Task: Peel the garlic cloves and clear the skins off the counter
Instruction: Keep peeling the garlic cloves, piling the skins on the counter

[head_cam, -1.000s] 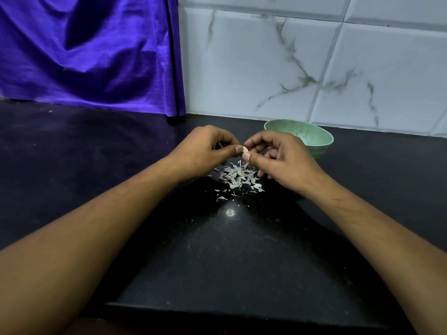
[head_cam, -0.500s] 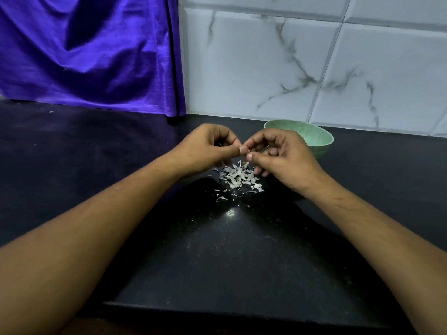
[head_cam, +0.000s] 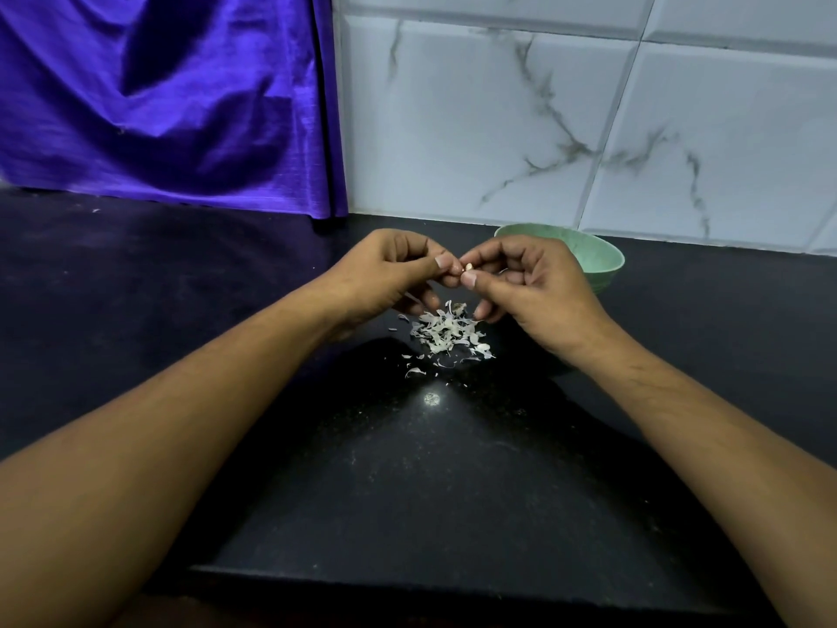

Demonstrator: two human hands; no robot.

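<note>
- A garlic clove (head_cam: 468, 267) is being pinched by both the left grip (head_cam: 389, 274) and the right grip (head_cam: 539, 287).
- Loose skins (head_cam: 446, 333) are being borne by the worktop (head_cam: 407, 469).

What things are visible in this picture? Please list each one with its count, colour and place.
garlic clove: one, pale, pinched between the fingertips of both hands
garlic skins: one loose pile, white, on the counter below the hands
bowl: one, light green, on the counter behind the right hand, near the wall
counter: one, black, speckled, across the foreground
cloth: one, purple, hanging at the back left
wall tiles: several, white with grey veins, at the back right
left hand: one, pinches the clove
right hand: one, pinches the clove
</note>
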